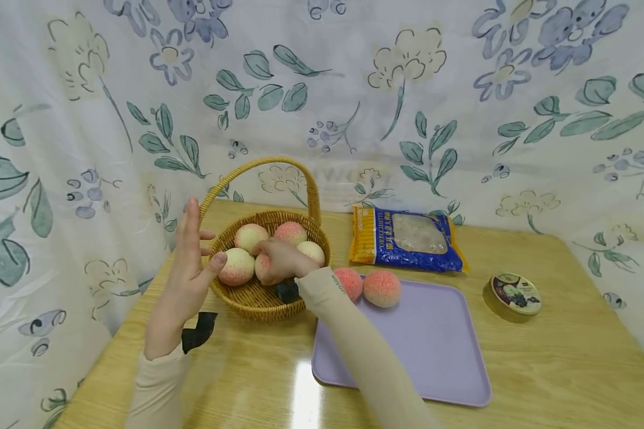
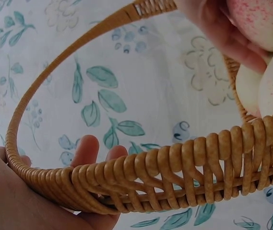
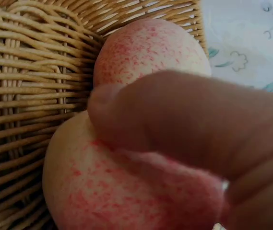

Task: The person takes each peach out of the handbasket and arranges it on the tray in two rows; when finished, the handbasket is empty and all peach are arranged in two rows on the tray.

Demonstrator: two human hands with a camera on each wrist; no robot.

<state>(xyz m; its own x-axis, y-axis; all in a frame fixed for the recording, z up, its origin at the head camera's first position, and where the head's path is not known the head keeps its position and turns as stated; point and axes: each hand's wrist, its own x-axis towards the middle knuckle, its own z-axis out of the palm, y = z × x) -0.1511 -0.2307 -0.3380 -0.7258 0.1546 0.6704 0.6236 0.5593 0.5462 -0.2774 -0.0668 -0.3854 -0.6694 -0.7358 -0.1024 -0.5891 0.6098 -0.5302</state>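
A wicker basket (image 1: 260, 311) with an arched handle stands at the left of the table and holds several pink-and-cream peaches (image 1: 236, 266). My right hand (image 1: 283, 260) reaches inside and grips one peach (image 3: 107, 187); its thumb lies across the fruit in the right wrist view. Beside that one, another peach (image 3: 150, 50) rests against the woven wall. My left hand (image 1: 179, 286) is at the basket's left side, fingers straight up and thumb spread toward the nearest peach. In the left wrist view, the rim (image 2: 174, 158) and handle base pass in front of its fingertips.
Right of the basket lies a purple tray (image 1: 434, 339) with two peaches (image 1: 382, 288) near its back left corner. Behind it is a blue-and-yellow pasta bag (image 1: 418, 235). A round tin (image 1: 512, 297) sits farther right. A floral curtain (image 1: 354, 119) hangs behind the table.
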